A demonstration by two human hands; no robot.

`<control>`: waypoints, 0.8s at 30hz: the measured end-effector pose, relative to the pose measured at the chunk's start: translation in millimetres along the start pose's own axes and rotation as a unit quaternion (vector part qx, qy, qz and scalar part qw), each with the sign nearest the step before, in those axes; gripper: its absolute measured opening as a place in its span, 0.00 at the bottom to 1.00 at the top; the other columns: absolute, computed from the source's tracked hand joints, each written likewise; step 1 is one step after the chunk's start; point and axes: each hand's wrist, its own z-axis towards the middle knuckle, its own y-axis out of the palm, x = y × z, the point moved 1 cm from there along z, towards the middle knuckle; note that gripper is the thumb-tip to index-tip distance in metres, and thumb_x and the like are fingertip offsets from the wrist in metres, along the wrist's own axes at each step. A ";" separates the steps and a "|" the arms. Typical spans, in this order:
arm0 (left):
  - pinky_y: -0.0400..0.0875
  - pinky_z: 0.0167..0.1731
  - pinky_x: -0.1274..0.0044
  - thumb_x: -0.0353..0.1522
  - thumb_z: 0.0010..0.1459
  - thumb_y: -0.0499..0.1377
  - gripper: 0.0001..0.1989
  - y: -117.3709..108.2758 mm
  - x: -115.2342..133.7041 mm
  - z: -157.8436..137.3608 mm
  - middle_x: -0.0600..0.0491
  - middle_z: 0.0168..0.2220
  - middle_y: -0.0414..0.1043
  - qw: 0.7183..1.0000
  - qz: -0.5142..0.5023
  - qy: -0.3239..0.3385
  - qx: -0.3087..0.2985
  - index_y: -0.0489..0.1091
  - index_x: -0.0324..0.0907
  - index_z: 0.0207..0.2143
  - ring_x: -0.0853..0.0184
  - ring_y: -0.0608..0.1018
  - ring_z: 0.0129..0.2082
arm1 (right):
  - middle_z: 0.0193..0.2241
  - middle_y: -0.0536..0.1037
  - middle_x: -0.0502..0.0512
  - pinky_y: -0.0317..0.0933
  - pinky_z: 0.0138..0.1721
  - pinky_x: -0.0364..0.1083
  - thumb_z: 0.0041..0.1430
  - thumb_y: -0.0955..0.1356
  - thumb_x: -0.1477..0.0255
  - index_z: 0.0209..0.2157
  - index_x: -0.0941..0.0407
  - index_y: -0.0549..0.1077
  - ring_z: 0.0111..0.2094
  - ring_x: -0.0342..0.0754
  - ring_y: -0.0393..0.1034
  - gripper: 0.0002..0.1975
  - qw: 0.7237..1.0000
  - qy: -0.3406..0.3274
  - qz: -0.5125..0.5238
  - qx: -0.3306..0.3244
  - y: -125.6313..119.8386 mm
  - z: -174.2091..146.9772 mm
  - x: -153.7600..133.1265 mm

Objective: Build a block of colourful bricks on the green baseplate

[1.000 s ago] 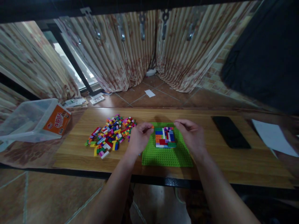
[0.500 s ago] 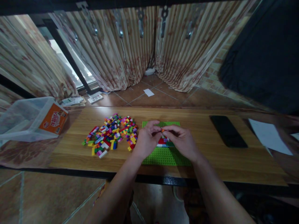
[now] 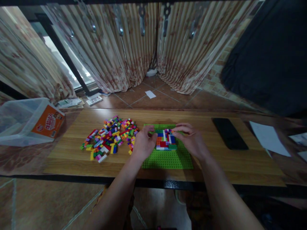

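Our left hand (image 3: 144, 142) is at the left side of the brick build (image 3: 165, 141), its fingers loosely curled and its thumb apart from the forefinger; we see nothing between them. Our right hand (image 3: 192, 139) is at the build's far right corner, with thumb and forefinger drawn close together beside a small orange brick (image 3: 173, 131). We cannot tell whether those fingertips grip that brick or merely touch it.

The build lies between our two hands, a low, roughly square block of orange, red, blue, green, white and purple pieces. It sits on the green baseplate (image 3: 168, 160), toward the far part of it, and we see rows of bare studs on the near side.

The baseplate rests on the wood-topped desk (image 3: 242, 167). To the left of it we have a loose heap of mixed bricks (image 3: 105, 137), spread out and partly behind our left hand. Well to the right lies a flat black slab (image 3: 229, 133), and farther right a sheet of white paper (image 3: 270, 137).

Past the desk's left end stands a clear plastic box (image 3: 19, 123) with an orange label (image 3: 48, 122). Beyond the far edge, we see a small white paper (image 3: 150, 94) on the tiled floor (image 3: 165, 99), before striped curtains (image 3: 115, 57).
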 end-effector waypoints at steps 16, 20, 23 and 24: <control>0.74 0.45 0.69 0.26 0.56 0.59 0.17 4.6 2.8 -5.0 0.44 0.46 0.78 0.997 0.039 -0.020 -0.060 0.72 0.37 0.49 0.60 0.80 0.42 | 0.41 0.76 0.54 0.60 0.53 0.54 0.50 0.73 0.66 0.30 0.50 0.81 0.47 0.51 0.71 0.05 1.000 0.014 0.011 -0.003 19.7 6.4 15.2; 0.75 0.43 0.69 0.27 0.56 0.60 0.17 3.6 4.3 -4.9 0.44 0.46 0.78 0.997 0.042 -0.022 -0.064 0.72 0.38 0.49 0.61 0.81 0.40 | 0.39 0.79 0.53 0.62 0.52 0.54 0.49 0.74 0.66 0.30 0.50 0.81 0.45 0.51 0.72 0.05 1.000 0.022 0.019 0.007 20.1 6.7 16.4; 0.75 0.44 0.69 0.27 0.56 0.60 0.17 4.2 2.8 -4.8 0.44 0.46 0.78 0.997 0.041 -0.020 -0.064 0.72 0.38 0.49 0.61 0.80 0.40 | 0.37 0.81 0.52 0.64 0.48 0.53 0.49 0.73 0.65 0.32 0.51 0.80 0.41 0.51 0.74 0.07 0.998 0.049 0.029 0.008 21.2 6.8 18.1; 0.75 0.44 0.69 0.27 0.56 0.60 0.17 4.6 2.0 -4.7 0.44 0.46 0.78 0.997 0.041 -0.018 -0.062 0.72 0.38 0.49 0.61 0.80 0.40 | 0.36 0.81 0.52 0.66 0.47 0.53 0.49 0.74 0.65 0.33 0.51 0.80 0.40 0.51 0.74 0.09 0.998 0.061 0.032 0.006 21.9 6.8 18.9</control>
